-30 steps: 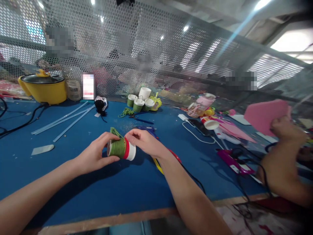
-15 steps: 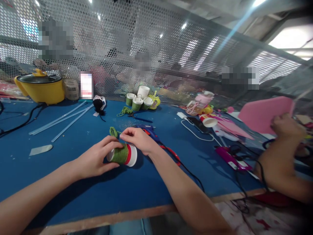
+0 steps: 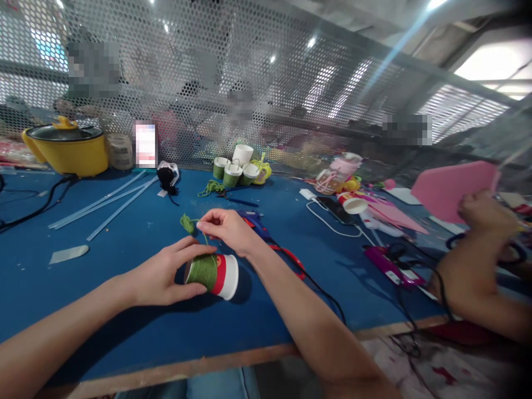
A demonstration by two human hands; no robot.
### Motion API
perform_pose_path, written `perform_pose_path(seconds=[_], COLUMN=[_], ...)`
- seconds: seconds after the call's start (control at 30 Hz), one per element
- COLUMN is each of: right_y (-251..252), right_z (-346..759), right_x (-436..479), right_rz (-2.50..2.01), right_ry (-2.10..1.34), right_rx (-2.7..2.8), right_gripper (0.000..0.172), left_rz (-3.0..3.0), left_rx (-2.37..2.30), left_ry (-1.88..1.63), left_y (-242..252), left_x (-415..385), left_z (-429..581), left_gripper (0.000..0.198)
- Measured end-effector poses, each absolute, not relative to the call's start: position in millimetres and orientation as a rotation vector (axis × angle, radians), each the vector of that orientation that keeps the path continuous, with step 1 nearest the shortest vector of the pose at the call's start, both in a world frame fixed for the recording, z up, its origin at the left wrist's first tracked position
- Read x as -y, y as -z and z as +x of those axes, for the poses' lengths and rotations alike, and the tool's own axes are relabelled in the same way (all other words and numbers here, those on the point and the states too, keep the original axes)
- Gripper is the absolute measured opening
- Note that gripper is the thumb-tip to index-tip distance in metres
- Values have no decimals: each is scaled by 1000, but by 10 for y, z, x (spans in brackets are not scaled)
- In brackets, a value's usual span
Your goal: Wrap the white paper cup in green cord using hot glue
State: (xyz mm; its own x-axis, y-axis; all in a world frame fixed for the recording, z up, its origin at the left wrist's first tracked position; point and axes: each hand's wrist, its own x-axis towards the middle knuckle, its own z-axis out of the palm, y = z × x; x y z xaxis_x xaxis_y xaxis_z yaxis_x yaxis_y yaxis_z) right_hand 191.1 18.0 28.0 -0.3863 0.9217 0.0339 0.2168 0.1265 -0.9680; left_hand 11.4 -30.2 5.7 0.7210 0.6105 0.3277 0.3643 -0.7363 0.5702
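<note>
My left hand (image 3: 172,271) is closed around a paper cup (image 3: 228,277) lying on its side, its rim toward the right. Green yarn (image 3: 202,271) wraps the cup's lower half, and a red band shows between the yarn and the white rim. Above the cup, my right hand (image 3: 226,230) pinches the green yarn strand that runs up from the wrapping. A small bundle of green yarn (image 3: 188,223) lies just left of my right fingertips. Behind my right wrist rests a blue glue gun (image 3: 258,224), partly covered.
Several yarn-wrapped cups (image 3: 231,175) stand at the back near pliers (image 3: 236,199). Clear glue sticks (image 3: 120,208) and a yellow electric pot (image 3: 66,149) are at left. To the right are a phone (image 3: 336,210), a purple power strip (image 3: 390,266) and another person's hand (image 3: 488,213) holding pink sheet material.
The cup has moved slightly down and right and turned in my left hand. My right hand has shifted up and left with the strand, away from the cup.
</note>
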Motion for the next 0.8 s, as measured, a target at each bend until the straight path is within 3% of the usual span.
perform_pose_path(seconds=[0.47, 0.6, 0.73, 0.8], right_y=[-522, -286, -128, -147], right_z=[2714, 2825, 2833, 2845], right_x=[-427, -492, -513, -479], right_rz=[-1827, -2014, -2067, -2045], right_ry=[-531, -505, -473, -497], right_rx=[1761, 1776, 1704, 1662], right_gripper=[18, 31, 15, 20], left_rz=[2336, 2253, 2208, 2220], left_rx=[-918, -906, -887, -910], left_ry=[-873, -912, -914, -909], left_y=[-52, -20, -7, -9], left_x=[192, 178, 170, 167], left_z=[86, 101, 109, 104], left_gripper=[41, 41, 42, 43])
